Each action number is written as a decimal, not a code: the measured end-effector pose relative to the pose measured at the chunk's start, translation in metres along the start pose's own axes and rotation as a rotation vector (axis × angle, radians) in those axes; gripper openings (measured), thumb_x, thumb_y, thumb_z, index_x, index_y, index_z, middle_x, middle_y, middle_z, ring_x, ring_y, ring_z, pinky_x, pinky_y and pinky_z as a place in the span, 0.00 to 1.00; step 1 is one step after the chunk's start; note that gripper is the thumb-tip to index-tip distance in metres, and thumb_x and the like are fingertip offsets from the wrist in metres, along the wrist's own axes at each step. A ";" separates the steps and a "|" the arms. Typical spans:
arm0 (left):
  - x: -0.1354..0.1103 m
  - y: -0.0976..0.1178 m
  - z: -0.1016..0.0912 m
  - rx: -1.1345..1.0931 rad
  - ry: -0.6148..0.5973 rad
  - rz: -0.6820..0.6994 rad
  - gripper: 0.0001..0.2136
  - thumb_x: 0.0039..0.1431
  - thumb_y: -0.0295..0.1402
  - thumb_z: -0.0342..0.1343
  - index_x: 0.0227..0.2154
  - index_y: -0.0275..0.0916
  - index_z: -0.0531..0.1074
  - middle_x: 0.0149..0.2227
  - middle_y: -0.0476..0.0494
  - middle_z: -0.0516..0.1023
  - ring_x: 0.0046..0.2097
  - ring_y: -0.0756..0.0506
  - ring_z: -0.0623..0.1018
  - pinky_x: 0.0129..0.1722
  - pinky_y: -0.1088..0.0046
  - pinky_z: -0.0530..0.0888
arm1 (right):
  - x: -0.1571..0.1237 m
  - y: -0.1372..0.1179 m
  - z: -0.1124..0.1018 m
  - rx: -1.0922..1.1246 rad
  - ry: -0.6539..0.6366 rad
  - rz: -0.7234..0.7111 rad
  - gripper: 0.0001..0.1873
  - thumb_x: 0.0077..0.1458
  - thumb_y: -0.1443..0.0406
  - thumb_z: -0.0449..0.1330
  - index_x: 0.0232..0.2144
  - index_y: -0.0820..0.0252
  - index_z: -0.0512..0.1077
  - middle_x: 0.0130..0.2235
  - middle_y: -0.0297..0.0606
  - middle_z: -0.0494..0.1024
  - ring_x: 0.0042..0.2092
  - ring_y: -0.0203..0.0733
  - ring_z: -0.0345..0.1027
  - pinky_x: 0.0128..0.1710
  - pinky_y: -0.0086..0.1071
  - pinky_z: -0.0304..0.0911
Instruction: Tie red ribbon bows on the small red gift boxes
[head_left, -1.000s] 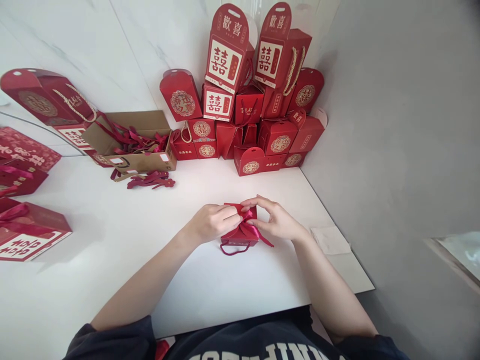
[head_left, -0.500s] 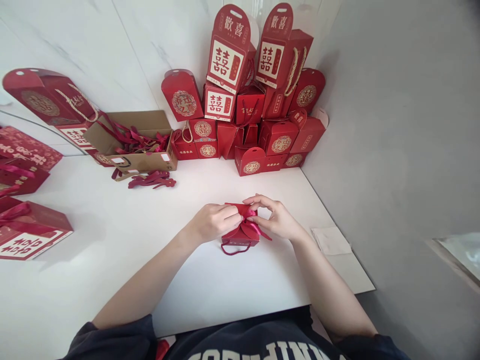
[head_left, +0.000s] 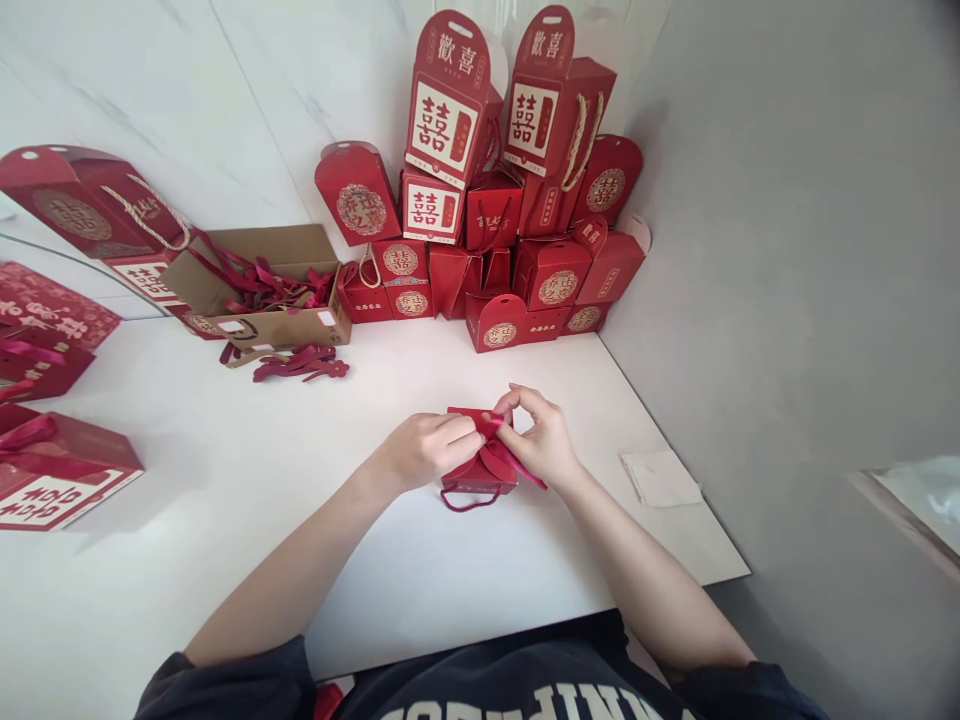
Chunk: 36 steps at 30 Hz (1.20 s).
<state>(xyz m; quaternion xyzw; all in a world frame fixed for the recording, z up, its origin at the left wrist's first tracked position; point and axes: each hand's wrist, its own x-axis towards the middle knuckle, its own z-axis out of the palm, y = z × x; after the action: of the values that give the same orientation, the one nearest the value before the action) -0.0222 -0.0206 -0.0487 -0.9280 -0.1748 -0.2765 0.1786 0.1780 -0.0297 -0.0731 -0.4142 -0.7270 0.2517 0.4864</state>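
Head-worn view — forward, downward, close

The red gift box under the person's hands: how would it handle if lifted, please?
The red gift box is probably light for its size, being thin card, and could dent. It sits flat, so should not roll. Its satin ribbon looks floppy and slippery.

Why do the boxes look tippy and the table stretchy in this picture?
In the head view, the wide lens makes the stacked gift boxes lean apart and stretches the white table; soft light, faint shadows; the small red box and its ribbon look sharp.
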 end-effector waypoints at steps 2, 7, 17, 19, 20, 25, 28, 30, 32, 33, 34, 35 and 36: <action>0.000 0.000 0.000 0.004 -0.005 -0.004 0.09 0.60 0.23 0.53 0.25 0.37 0.67 0.24 0.52 0.69 0.25 0.52 0.69 0.23 0.75 0.66 | -0.001 0.004 0.003 -0.043 0.074 -0.017 0.06 0.52 0.71 0.56 0.32 0.53 0.67 0.26 0.30 0.69 0.32 0.41 0.67 0.55 0.47 0.62; 0.001 0.000 -0.002 -0.009 -0.015 -0.010 0.08 0.60 0.22 0.53 0.26 0.38 0.66 0.25 0.52 0.70 0.25 0.53 0.70 0.25 0.76 0.68 | 0.005 0.025 -0.023 -0.415 0.148 -0.150 0.13 0.48 0.76 0.54 0.32 0.53 0.69 0.25 0.33 0.69 0.32 0.44 0.67 0.50 0.45 0.62; 0.001 -0.001 -0.003 -0.034 -0.017 0.008 0.04 0.61 0.23 0.52 0.32 0.37 0.69 0.25 0.51 0.72 0.26 0.52 0.73 0.26 0.76 0.70 | 0.008 0.046 -0.085 -0.408 -0.337 0.253 0.21 0.48 0.76 0.50 0.44 0.56 0.70 0.50 0.43 0.73 0.54 0.51 0.64 0.51 0.46 0.60; 0.002 -0.001 -0.004 -0.046 -0.023 0.011 0.04 0.61 0.23 0.52 0.33 0.37 0.70 0.26 0.50 0.72 0.27 0.52 0.73 0.26 0.76 0.70 | 0.008 0.039 -0.077 -0.157 -0.420 0.299 0.18 0.55 0.74 0.46 0.44 0.55 0.68 0.49 0.39 0.75 0.52 0.46 0.67 0.50 0.42 0.61; 0.002 -0.001 -0.004 -0.052 -0.027 0.012 0.04 0.61 0.24 0.52 0.33 0.36 0.70 0.26 0.50 0.73 0.27 0.52 0.73 0.26 0.76 0.70 | 0.009 0.035 -0.072 -0.048 -0.459 0.333 0.16 0.58 0.72 0.45 0.43 0.54 0.68 0.47 0.38 0.76 0.50 0.44 0.68 0.49 0.41 0.62; 0.002 -0.002 -0.004 -0.065 -0.024 0.012 0.04 0.61 0.24 0.52 0.33 0.37 0.70 0.26 0.50 0.73 0.26 0.52 0.73 0.26 0.75 0.70 | 0.012 0.022 -0.053 0.263 -0.471 0.470 0.17 0.65 0.54 0.46 0.34 0.57 0.67 0.34 0.35 0.75 0.38 0.41 0.68 0.42 0.37 0.63; 0.000 -0.002 -0.002 -0.115 -0.036 -0.041 0.05 0.62 0.25 0.51 0.33 0.38 0.71 0.28 0.49 0.74 0.27 0.52 0.74 0.26 0.76 0.71 | 0.012 0.016 -0.042 0.485 -0.431 0.444 0.17 0.62 0.49 0.52 0.34 0.57 0.64 0.27 0.30 0.69 0.29 0.37 0.64 0.35 0.34 0.63; 0.000 -0.001 -0.002 -0.204 -0.066 -0.134 0.06 0.63 0.26 0.51 0.34 0.39 0.72 0.31 0.49 0.76 0.29 0.52 0.75 0.28 0.77 0.71 | 0.012 0.012 -0.036 0.591 -0.397 0.421 0.16 0.58 0.50 0.58 0.37 0.56 0.63 0.24 0.27 0.64 0.25 0.34 0.60 0.30 0.30 0.60; 0.001 -0.001 -0.004 -0.359 -0.113 -0.287 0.05 0.62 0.28 0.52 0.34 0.39 0.73 0.32 0.49 0.76 0.30 0.53 0.75 0.30 0.78 0.72 | 0.011 0.009 -0.032 0.607 -0.366 0.397 0.17 0.55 0.52 0.62 0.38 0.55 0.63 0.23 0.25 0.62 0.24 0.33 0.56 0.27 0.28 0.56; 0.003 -0.001 -0.006 -0.457 -0.142 -0.388 0.04 0.61 0.29 0.54 0.34 0.39 0.73 0.31 0.49 0.76 0.29 0.53 0.74 0.30 0.78 0.71 | 0.010 0.009 -0.032 0.598 -0.360 0.384 0.17 0.55 0.53 0.63 0.38 0.56 0.64 0.23 0.25 0.61 0.24 0.32 0.55 0.26 0.28 0.54; 0.004 -0.002 -0.008 -0.566 -0.174 -0.502 0.03 0.60 0.30 0.56 0.34 0.39 0.73 0.29 0.50 0.75 0.28 0.53 0.73 0.28 0.78 0.71 | 0.010 0.009 -0.031 0.590 -0.359 0.373 0.16 0.55 0.54 0.63 0.38 0.56 0.65 0.24 0.25 0.62 0.25 0.32 0.55 0.27 0.28 0.54; 0.006 -0.003 -0.011 -0.681 -0.207 -0.619 0.04 0.59 0.32 0.58 0.36 0.39 0.73 0.27 0.52 0.73 0.26 0.54 0.71 0.27 0.79 0.69 | 0.009 0.009 -0.032 0.585 -0.359 0.363 0.15 0.55 0.54 0.63 0.38 0.56 0.65 0.24 0.25 0.62 0.25 0.32 0.55 0.27 0.28 0.54; 0.007 -0.004 -0.014 -0.790 -0.240 -0.728 0.07 0.57 0.34 0.60 0.37 0.39 0.72 0.26 0.53 0.71 0.24 0.54 0.69 0.25 0.79 0.68 | 0.009 0.010 -0.033 0.581 -0.360 0.358 0.15 0.56 0.55 0.63 0.38 0.56 0.65 0.24 0.26 0.63 0.26 0.33 0.55 0.28 0.28 0.54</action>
<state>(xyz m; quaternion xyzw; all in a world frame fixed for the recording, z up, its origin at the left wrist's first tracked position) -0.0246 -0.0210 -0.0331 -0.8291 -0.3863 -0.2573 -0.3118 0.2100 -0.0180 -0.0635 -0.3286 -0.6155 0.5967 0.3963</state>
